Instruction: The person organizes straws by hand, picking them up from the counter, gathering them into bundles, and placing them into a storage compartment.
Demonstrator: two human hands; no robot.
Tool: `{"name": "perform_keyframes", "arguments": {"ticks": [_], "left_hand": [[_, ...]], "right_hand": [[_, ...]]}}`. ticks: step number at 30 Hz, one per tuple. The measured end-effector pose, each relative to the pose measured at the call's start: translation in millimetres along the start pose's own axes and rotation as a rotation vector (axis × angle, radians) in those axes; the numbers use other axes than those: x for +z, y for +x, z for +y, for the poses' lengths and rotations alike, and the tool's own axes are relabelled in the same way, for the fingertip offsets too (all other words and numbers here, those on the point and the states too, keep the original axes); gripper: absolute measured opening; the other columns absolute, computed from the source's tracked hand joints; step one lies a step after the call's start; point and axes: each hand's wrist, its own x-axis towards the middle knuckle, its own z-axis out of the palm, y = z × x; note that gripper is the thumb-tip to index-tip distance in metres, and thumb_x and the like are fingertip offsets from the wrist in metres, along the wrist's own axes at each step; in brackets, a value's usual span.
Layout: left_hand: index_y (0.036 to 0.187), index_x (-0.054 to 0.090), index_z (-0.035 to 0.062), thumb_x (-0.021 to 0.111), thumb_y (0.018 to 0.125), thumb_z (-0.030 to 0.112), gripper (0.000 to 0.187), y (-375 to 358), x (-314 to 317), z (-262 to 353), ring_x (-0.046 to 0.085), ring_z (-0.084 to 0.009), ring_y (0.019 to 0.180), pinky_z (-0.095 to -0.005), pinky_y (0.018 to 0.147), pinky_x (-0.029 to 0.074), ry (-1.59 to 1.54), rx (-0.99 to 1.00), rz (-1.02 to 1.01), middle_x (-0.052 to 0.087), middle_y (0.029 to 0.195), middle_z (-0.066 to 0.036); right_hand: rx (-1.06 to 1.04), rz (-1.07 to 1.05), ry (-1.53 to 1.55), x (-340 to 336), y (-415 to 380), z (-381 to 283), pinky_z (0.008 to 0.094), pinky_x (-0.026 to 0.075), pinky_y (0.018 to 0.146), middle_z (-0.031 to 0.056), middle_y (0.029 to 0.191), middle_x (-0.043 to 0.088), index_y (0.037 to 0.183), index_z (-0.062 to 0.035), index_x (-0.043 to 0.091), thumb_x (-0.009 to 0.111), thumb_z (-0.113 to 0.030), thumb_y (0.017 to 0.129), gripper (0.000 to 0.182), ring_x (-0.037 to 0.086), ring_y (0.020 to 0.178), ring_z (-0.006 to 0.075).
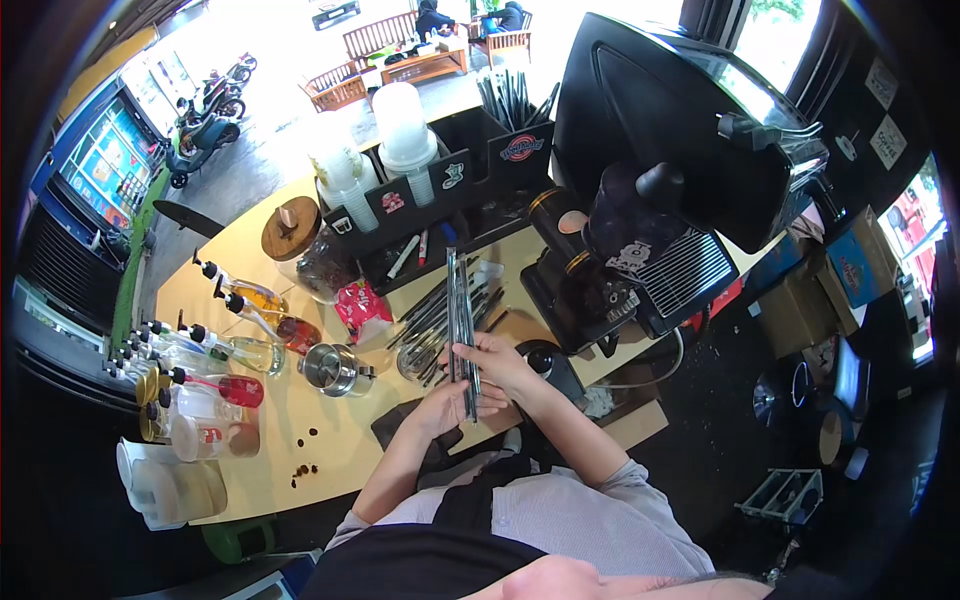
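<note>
A thin bundle of black straws in clear wrappers (460, 300) stands upright in front of my chest. My right hand (497, 364) is closed around the bundle's middle, thumb across the front. Lower down, my left hand (447, 406) grips the same bundle near its bottom end. Behind my hands, a loose pile of wrapped straws (420, 325) lies on the wooden counter (350, 450), partly hidden by what I hold. A steel pitcher (334, 370) is left of the pile. More straws (510, 100) stand in a black organizer (455, 178) at the back.
Syrup pump bottles (240, 390) line the left side. A wooden-lidded jar (310, 260) and a pink packet (361, 310) stand behind the pitcher. Stacked plastic cups (402, 125) sit in the organizer. A black coffee machine (660, 130) and grinder fill the right. Two people sit outside.
</note>
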Motion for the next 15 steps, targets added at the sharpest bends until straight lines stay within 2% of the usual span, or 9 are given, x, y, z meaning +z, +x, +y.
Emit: {"name": "perform_keyframes", "arguments": {"ticks": [1, 4, 5, 7, 8, 10, 11, 13, 15], "left_hand": [[0.126, 0.044, -0.0065, 0.044, 0.1, 0.022, 0.039, -1.3, -0.8, 3.4, 0.059, -0.0409, 0.11, -0.0466, 0.095, 0.049, -0.146, -0.024, -0.049, 0.057, 0.119, -0.028], [0.125, 0.045, -0.0054, 0.045, 0.098, 0.018, 0.035, -4.4, -2.0, 15.3, 0.06, -0.0394, 0.11, -0.0482, 0.095, 0.05, -0.15, 0.007, -0.072, 0.054, 0.124, -0.027], [0.125, 0.045, -0.0054, 0.045, 0.098, 0.018, 0.035, -4.4, -3.0, 16.4, 0.06, -0.0394, 0.11, -0.0482, 0.095, 0.05, -0.15, 0.006, -0.075, 0.054, 0.124, -0.027], [0.12, 0.048, -0.003, 0.048, 0.098, 0.017, 0.03, -3.6, -4.1, 18.5, 0.062, -0.0356, 0.106, -0.0502, 0.093, 0.051, 0.169, -0.017, 0.21, 0.058, 0.117, -0.023], [0.12, 0.048, -0.003, 0.048, 0.098, 0.017, 0.03, -2.4, -3.5, 17.5, 0.062, -0.0356, 0.106, -0.0502, 0.093, 0.051, 0.169, -0.016, 0.206, 0.058, 0.117, -0.023], [0.11, 0.052, 0.0013, 0.052, 0.096, 0.013, 0.018, 0.9, 1.6, 14.7, 0.065, -0.0324, 0.094, -0.0441, 0.082, 0.054, 0.321, -0.03, 0.393, 0.063, 0.097, -0.015], [0.11, 0.052, 0.0013, 0.052, 0.096, 0.013, 0.018, -0.4, -1.2, 14.8, 0.065, -0.0324, 0.094, -0.0441, 0.082, 0.054, 0.322, -0.031, 0.391, 0.063, 0.097, -0.015], [0.108, 0.052, 0.0018, 0.054, 0.097, 0.018, 0.02, -4.5, -4.2, 15.7, 0.066, -0.0279, 0.086, -0.0421, 0.08, 0.055, 0.157, -0.096, 0.079, 0.063, 0.088, -0.011], [0.106, 0.053, 0.0019, 0.055, 0.096, 0.021, 0.021, -10.5, 4.5, 15.7, 0.066, -0.0276, 0.086, -0.0417, 0.08, 0.054, 0.201, -0.123, 0.009, 0.063, 0.086, -0.011]], "right_hand": [[0.001, -0.001, -0.001, 2.3, -0.9, -0.5, 0.0253, 0.054, 0.065, 0.0062, 0.094, 0.068, 0.108, -0.0009, 0.061, 0.057, -0.019, 0.096, 0.022, 0.064, 0.076, 0.011], [0.033, 0.004, 0.12, 15.4, -7.8, -6.7, 0.0255, 0.055, 0.066, 0.0071, 0.092, 0.067, 0.106, -0.0004, 0.061, 0.058, -0.018, 0.095, 0.021, 0.065, 0.079, 0.0129], [0.028, 0.037, 0.121, 22.9, -10.3, -8.8, 0.0249, 0.054, 0.062, 0.0079, 0.091, 0.068, 0.103, -0.0007, 0.061, 0.057, -0.018, 0.096, 0.02, 0.065, 0.074, 0.0121], [0.022, 0.072, 0.117, 28.2, -13.4, -9.8, 0.0243, 0.054, 0.058, 0.0087, 0.091, 0.069, 0.1, -0.001, 0.062, 0.056, -0.019, 0.096, 0.019, 0.064, 0.068, 0.0113], [0.087, 0.068, 0.024, 27.3, -14.9, -9.4, 0.0236, 0.052, 0.056, 0.0082, 0.091, 0.068, 0.103, -0.0028, 0.062, 0.055, -0.021, 0.096, 0.02, 0.064, 0.068, 0.0111], [0.151, 0.067, -0.071, 25.7, -18.3, -14.6, 0.0228, 0.051, 0.053, 0.0077, 0.091, 0.068, 0.106, -0.0045, 0.062, 0.055, -0.023, 0.097, 0.021, 0.064, 0.067, 0.0109], [0.142, 0.088, -0.129, 23.4, -18.9, -20.2, 0.0242, 0.051, 0.056, 0.0078, 0.096, 0.067, 0.112, -0.0061, 0.06, 0.054, -0.025, 0.097, 0.024, 0.064, 0.074, 0.0114], [0.133, 0.114, -0.186, 22.1, -12.5, -28.2, 0.0256, 0.051, 0.06, 0.0079, 0.102, 0.066, 0.118, -0.0077, 0.059, 0.053, -0.027, 0.098, 0.028, 0.064, 0.08, 0.0119], [-0.206, 0.304, -0.021, 19.5, 0.5, -36.6, 0.0311, 0.049, 0.085, 0.008, 0.113, 0.062, 0.127, -0.0077, 0.053, 0.052, -0.029, 0.098, 0.037, 0.061, 0.101, 0.0162]]}}
